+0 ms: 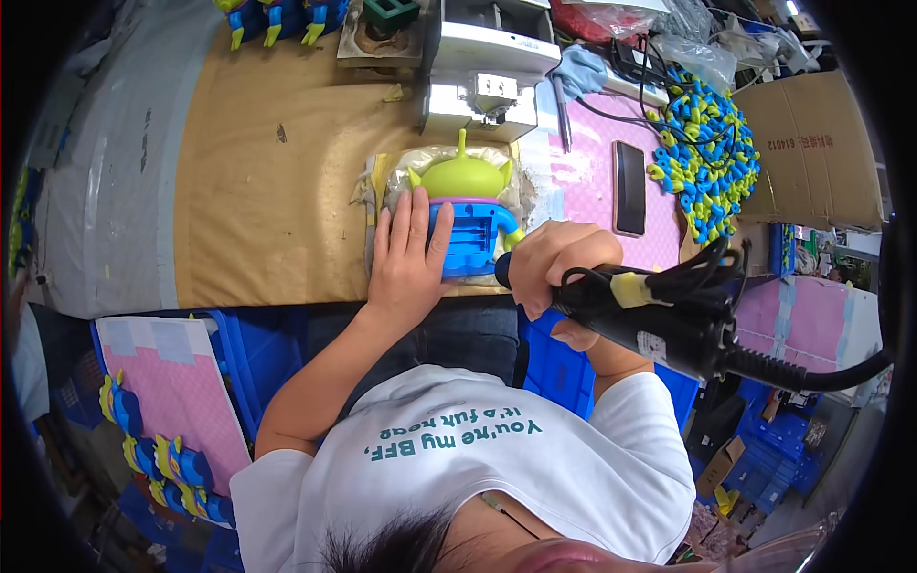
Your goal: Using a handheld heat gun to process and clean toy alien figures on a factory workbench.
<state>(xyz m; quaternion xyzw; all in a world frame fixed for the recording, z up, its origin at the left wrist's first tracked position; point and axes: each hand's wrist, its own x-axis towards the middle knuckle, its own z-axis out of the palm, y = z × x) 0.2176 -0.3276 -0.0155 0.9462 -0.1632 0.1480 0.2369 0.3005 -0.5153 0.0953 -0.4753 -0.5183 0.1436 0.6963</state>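
A toy figure with a green three-pointed head [465, 179] and a blue body [470, 250] lies on a plastic-covered pad [390, 181] at the table's front edge. An open recess with ribs shows in its body. Stretched out flat, the fingers of my left hand [406, 263] rest on the toy's left side. My right hand [564, 260] is wrapped round a black corded electric screwdriver [635, 320]. The tool's front end is beside the toy's lower right, near its green hand; its tip is hidden, so I cannot tell whether it touches.
Behind the pad stands a metal fixture [482, 100]. A phone [629, 188] lies on the pink mat [587, 215], left of a heap of blue and green parts [707, 143] and a cardboard box [812, 153]. More toys stand at the far left [277, 19] and on a lower-left board [177, 368].
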